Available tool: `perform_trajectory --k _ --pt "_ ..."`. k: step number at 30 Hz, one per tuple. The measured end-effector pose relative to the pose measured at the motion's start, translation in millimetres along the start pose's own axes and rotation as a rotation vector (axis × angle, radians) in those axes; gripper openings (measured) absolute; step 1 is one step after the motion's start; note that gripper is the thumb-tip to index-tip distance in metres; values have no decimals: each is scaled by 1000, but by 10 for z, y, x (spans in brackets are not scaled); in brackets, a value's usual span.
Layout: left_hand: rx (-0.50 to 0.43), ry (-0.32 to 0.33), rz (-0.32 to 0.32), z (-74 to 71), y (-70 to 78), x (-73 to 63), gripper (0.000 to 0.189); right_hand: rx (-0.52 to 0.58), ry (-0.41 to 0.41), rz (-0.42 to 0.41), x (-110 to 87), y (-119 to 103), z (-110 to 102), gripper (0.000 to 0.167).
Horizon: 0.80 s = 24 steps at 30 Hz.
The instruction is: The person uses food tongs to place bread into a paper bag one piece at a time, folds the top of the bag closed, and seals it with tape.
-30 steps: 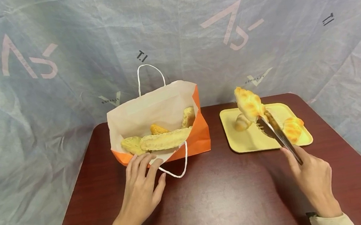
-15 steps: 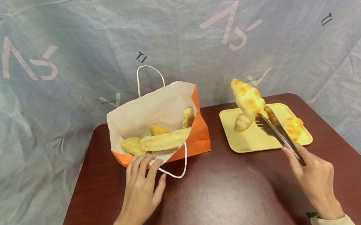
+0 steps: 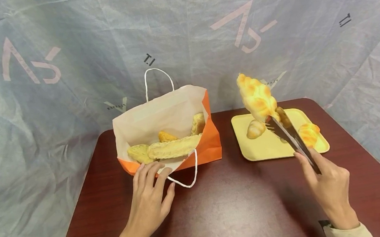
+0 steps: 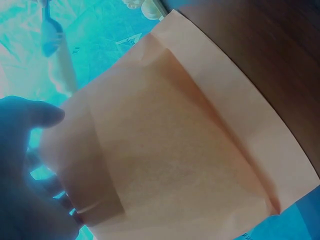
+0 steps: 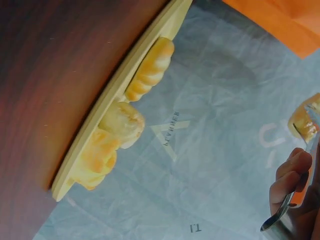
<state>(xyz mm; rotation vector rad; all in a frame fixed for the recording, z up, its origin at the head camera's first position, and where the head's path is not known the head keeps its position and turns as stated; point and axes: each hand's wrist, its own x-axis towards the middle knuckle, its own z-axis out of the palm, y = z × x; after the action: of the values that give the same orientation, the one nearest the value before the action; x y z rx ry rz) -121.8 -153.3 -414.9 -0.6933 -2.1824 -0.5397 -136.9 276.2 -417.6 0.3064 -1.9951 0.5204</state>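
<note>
My right hand (image 3: 330,185) grips metal tongs (image 3: 295,144), their fork-like tip visible beneath a braided bread roll (image 3: 257,96). This roll is raised above the yellow tray (image 3: 259,151); in the right wrist view it shows partly at the right edge (image 5: 302,122). My left hand (image 3: 149,196) holds the near rim of an orange paper bag (image 3: 210,143), fingers bent over the rim and thumb outside. Inside the white-lined bag are a long pale bread (image 3: 173,148), a yellowish bread (image 3: 138,153), a small orange-yellow piece (image 3: 167,136) and another bread (image 3: 197,123).
On the tray are a twisted roll (image 3: 256,129), a golden roll (image 3: 308,134) and a brownish piece (image 3: 283,117) partly behind the tongs. A white cord handle (image 3: 193,172) droops over the bag's front. Grey sheeting (image 3: 180,26) hangs behind the dark red table (image 3: 227,211).
The braided roll in the tongs has risen and shifted left, farther above the tray. My left hand and the bag have stayed in place.
</note>
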Motion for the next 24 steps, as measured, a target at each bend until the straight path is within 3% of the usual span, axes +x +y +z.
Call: perform_trajectory --k 17,24 --pt "6 -1 0 -3 -11 3 33 121 118 -81 310 -439 112 52" --pt "6 3 4 2 -10 9 34 187 124 -106 385 -544 182 50"
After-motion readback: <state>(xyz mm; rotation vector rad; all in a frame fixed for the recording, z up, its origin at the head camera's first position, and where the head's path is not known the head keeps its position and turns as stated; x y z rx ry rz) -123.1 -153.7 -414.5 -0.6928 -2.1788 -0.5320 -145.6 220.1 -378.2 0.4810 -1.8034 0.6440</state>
